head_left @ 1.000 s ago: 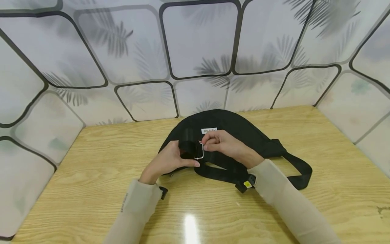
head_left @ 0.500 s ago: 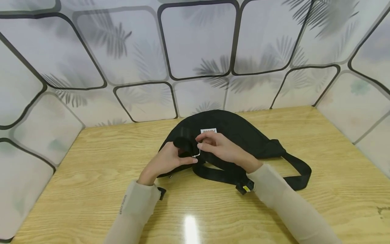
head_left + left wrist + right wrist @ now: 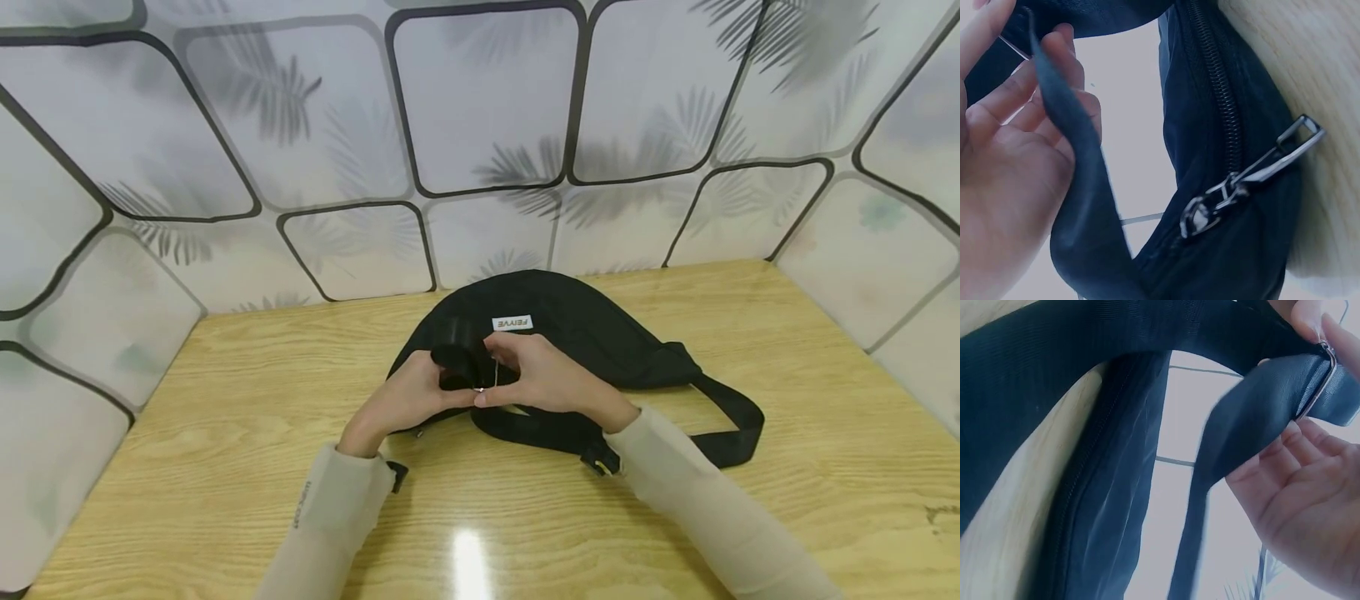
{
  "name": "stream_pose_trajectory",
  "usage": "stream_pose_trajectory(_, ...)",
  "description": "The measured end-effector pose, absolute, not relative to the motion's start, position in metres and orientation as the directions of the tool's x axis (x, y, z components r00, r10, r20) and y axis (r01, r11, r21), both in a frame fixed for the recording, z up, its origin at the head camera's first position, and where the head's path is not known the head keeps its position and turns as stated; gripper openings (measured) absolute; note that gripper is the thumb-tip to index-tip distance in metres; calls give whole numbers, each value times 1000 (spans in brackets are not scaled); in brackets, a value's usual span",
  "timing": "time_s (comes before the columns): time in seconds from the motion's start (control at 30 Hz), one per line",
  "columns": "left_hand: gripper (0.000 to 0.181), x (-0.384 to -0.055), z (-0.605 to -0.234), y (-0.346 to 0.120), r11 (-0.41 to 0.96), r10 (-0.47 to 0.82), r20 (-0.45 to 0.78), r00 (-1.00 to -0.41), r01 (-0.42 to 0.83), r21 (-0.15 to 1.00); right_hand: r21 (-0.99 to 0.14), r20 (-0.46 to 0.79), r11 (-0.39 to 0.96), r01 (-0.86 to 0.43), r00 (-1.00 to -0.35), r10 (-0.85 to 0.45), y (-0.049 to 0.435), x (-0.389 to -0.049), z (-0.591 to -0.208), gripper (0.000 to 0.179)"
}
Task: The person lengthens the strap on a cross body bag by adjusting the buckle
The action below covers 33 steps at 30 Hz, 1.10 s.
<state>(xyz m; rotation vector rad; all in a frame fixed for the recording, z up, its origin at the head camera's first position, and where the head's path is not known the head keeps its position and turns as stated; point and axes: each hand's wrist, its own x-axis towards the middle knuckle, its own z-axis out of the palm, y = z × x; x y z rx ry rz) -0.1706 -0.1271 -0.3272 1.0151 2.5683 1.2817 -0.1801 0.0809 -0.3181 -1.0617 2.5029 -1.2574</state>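
Note:
A black sling bag (image 3: pixel 585 312) lies on the wooden table, its white label upside down to me. My left hand (image 3: pixel 408 393) grips the black webbing strap (image 3: pixel 453 333), which rises in a loop above the fingers. A silver slide buckle (image 3: pixel 1319 387) sits on the strap between both hands. With thumb and fingers my right hand (image 3: pixel 551 375) pinches this buckle at its edges, and the two thumb tips meet at its lower corner. In the left wrist view, a strap length hangs across the left palm, beside the bag's zipper pull (image 3: pixel 1254 178). Fingers hide part of the buckle.
More strap (image 3: pixel 738 433) loops out on the table at the bag's right. A black plastic piece (image 3: pixel 600 460) lies near the right cuff. Behind the table (image 3: pixel 247 392) stands a patterned wall covering (image 3: pixel 491 108), with side panels left and right.
The right thumb has moved down and left to the buckle's lower corner, meeting the left thumb. The buckle has turned more edge-on, and the strap loop has shifted slightly left. The bag stays put.

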Motion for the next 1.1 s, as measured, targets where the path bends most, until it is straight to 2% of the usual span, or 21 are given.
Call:
stream_pose_trajectory(0.17,32,-171,-328,-126,409,602,199,-773,513,755,-721,188,436,-538,-758,-624,83,-179,-316,53)
stream_pose_trajectory(0.4,27,-172,-326,-127,413,599,159,-785,473,778,-700,250,406,-587,-734,-632,82,-183,-318,43)
stream_pose_trajectory(0.67,32,-172,-325,-129,452,605,130,-786,473,756,-684,270,378,-623,-698,-663,84,-184,-317,32)
stream_pose_trajectory(1.1,35,-173,-325,-130,440,612,141,-778,483,757,-687,291,351,-637,-683,-670,88,-185,-320,30)
